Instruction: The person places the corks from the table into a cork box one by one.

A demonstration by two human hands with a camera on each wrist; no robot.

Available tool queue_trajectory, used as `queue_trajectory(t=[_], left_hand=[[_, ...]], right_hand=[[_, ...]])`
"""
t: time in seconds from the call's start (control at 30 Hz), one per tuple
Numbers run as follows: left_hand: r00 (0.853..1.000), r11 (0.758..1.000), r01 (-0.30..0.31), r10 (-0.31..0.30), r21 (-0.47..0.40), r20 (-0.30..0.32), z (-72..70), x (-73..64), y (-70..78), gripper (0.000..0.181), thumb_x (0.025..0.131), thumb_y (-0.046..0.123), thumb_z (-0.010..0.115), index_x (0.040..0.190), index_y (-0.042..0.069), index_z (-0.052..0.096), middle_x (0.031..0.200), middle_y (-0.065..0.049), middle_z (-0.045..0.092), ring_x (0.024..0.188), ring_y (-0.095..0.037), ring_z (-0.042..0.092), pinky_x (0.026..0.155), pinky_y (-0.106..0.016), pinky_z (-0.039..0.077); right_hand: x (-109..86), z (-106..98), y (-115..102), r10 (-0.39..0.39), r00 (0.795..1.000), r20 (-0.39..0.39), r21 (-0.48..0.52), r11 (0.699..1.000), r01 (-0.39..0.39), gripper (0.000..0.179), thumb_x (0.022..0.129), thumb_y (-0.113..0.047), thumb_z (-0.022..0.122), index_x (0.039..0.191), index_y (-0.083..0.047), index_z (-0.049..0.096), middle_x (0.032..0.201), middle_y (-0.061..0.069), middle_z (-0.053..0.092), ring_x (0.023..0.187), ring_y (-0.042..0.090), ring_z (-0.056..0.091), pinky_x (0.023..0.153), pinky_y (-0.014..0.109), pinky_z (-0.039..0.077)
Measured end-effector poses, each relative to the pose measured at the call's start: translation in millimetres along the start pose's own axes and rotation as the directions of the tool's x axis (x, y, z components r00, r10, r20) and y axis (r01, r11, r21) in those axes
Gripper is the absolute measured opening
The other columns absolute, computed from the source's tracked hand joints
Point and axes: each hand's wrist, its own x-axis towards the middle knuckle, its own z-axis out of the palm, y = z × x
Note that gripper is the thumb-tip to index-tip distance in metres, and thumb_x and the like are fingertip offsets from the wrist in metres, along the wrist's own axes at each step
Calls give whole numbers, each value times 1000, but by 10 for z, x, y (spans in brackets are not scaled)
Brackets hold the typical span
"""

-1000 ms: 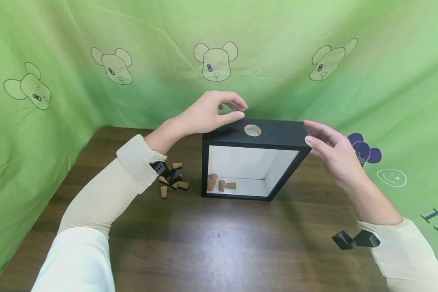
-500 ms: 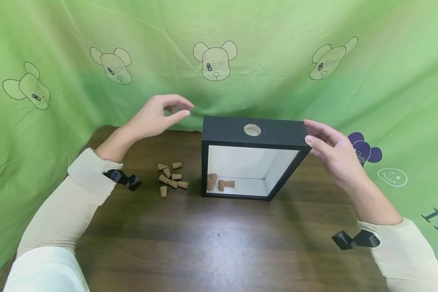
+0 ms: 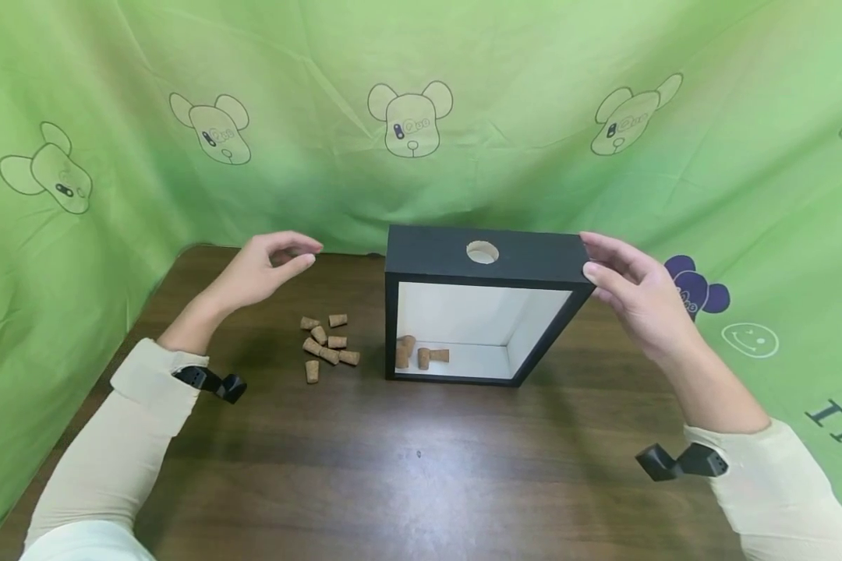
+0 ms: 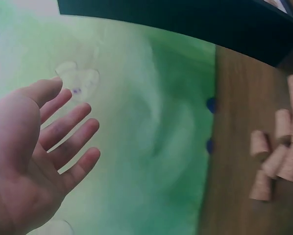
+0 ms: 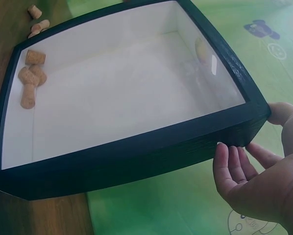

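A black box frame point(image 3: 431, 251) stands upright on the table, with a clear front, a white inside and a round hole point(image 3: 482, 252) in its top. Several corks point(image 3: 423, 359) lie at the bottom left inside it. My right hand point(image 3: 642, 304) grips the box's upper right corner, thumb at the front and fingers behind. Over the table's back left part hovers my left hand point(image 3: 256, 269), which holds nothing; its fingers point(image 4: 70, 141) are relaxed and slightly bent in the left wrist view. More loose corks point(image 3: 337, 342) lie between this hand and the box.
The brown wooden table point(image 3: 365, 475) meets a green curtain point(image 3: 309, 179) with printed bear heads at its back and sides. Each sleeve carries a small black camera, as on the left wrist point(image 3: 210, 382).
My left hand has left the top of the box, moving left and then down beside the loose corks. The right hand keeps its place on the box corner.
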Motion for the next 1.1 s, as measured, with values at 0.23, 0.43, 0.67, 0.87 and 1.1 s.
queue_trajectory(t=[0.23,0.43,0.67,0.87,1.1], left_hand=[[999,997,42,-42,-67,-4,124,-196,-397,29,104,17,61,128,2,66,127,-15,67,110,-15,63,89,-19,49],[996,991,91,-92,-102,-5,224,-330,-747,31,103,13,62,129,-4,64,129,-23,64,116,-25,63,90,-15,48],[991,988,133,-130,-83,45,297,-398,-1055,36,101,9,64,133,-9,60,134,-28,60,122,-37,58,98,-30,48],[986,988,147,-143,-53,84,356,-409,-1198,38,100,6,65,134,-9,58,134,-29,59,123,-43,56,103,-57,43],[976,985,172,-173,23,129,433,-364,-1322,37,99,2,65,134,-7,59,135,-28,59,125,-46,53,106,-60,40]], right_hand=[[0,9,2,0,1000,-3,-5,1000,0,42,101,-2,61,142,-12,60,126,2,54,106,10,52,79,15,51],[8,9,2,0,1000,-8,-19,1000,-1,43,101,-3,62,143,-12,59,127,2,54,108,10,51,79,15,51],[-1,8,3,2,1000,-9,-3,1000,-2,43,100,-2,61,142,-12,60,127,1,55,107,10,52,79,15,51],[0,14,-2,5,1000,-12,-4,1000,-5,42,100,-3,62,141,-13,61,127,1,55,107,10,52,79,16,51],[4,8,1,7,1000,-13,-13,1000,-8,42,100,-3,62,141,-13,61,127,1,55,108,10,51,79,16,51]])
